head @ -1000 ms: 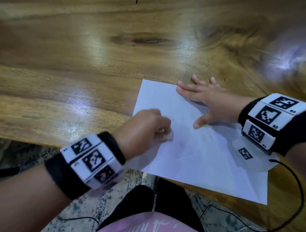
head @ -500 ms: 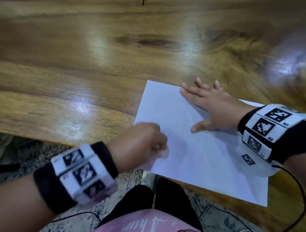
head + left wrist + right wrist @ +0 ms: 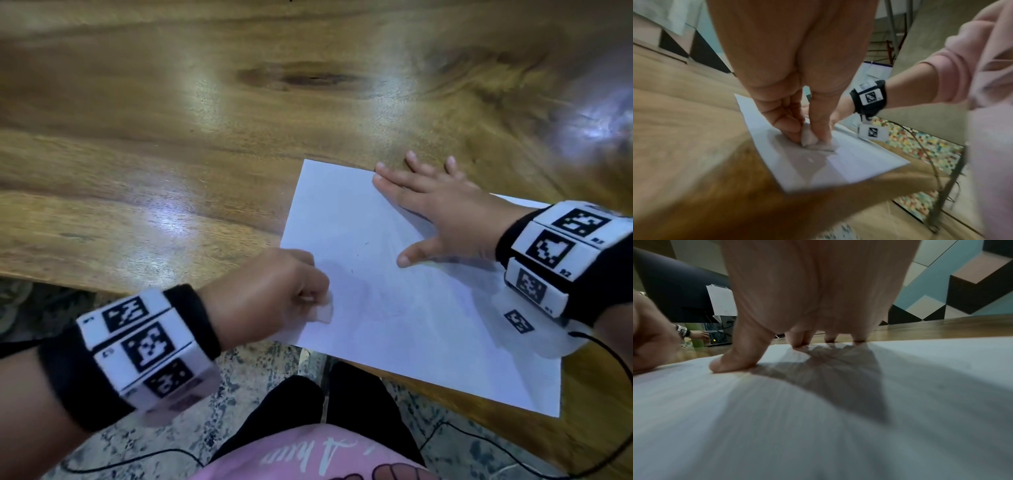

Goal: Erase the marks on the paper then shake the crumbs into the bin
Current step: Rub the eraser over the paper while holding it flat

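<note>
Here the paper [image 3: 394, 298] lies at the near edge of your glossy wooden table [image 3: 171, 137]; your left hand [image 3: 270, 294] pinches a white eraser [image 3: 808, 138] against it, your right hand [image 3: 442, 219] presses flat with fingers straight, speckled floor [image 3: 260, 373] below

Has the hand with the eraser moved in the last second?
Yes. The left hand gripping the eraser slid back toward the paper's near-left edge.
</note>
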